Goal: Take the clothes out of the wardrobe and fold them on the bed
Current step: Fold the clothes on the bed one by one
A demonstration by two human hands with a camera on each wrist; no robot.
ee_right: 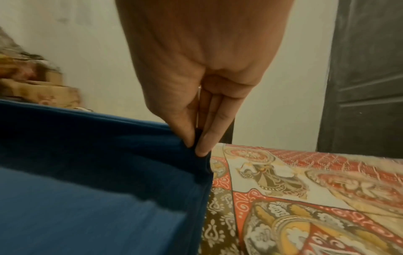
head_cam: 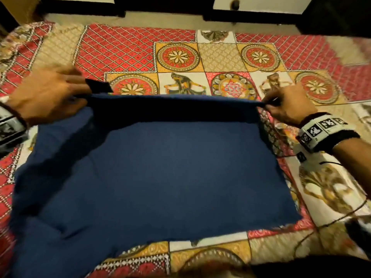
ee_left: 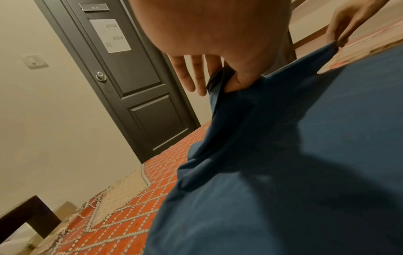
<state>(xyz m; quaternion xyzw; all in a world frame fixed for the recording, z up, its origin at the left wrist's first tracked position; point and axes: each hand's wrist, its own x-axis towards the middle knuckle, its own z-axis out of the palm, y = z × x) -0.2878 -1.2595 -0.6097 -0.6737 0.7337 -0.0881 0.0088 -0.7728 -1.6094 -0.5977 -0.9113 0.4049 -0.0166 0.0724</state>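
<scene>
A dark blue garment (head_cam: 160, 173) lies spread on the patterned bedspread (head_cam: 140, 49), its far edge lifted off the bed. My left hand (head_cam: 46, 95) pinches the left end of that edge between thumb and a finger, the other fingers held straight. In the left wrist view the left hand (ee_left: 226, 82) pinches the blue garment (ee_left: 283, 172). My right hand (head_cam: 287, 105) pinches the right end. Seen from the right wrist, the thumb and fingertips (ee_right: 202, 146) clamp the fabric corner of the blue garment (ee_right: 87, 189). The raised edge runs taut between both hands.
The red, yellow and white bedspread (ee_right: 305, 198) covers the whole bed. A dark door (ee_left: 135, 82) stands beyond the bed's left side. Dark furniture (head_cam: 331, 13) stands past the far edge. A folded patterned pile (ee_right: 32, 86) sits at the far left.
</scene>
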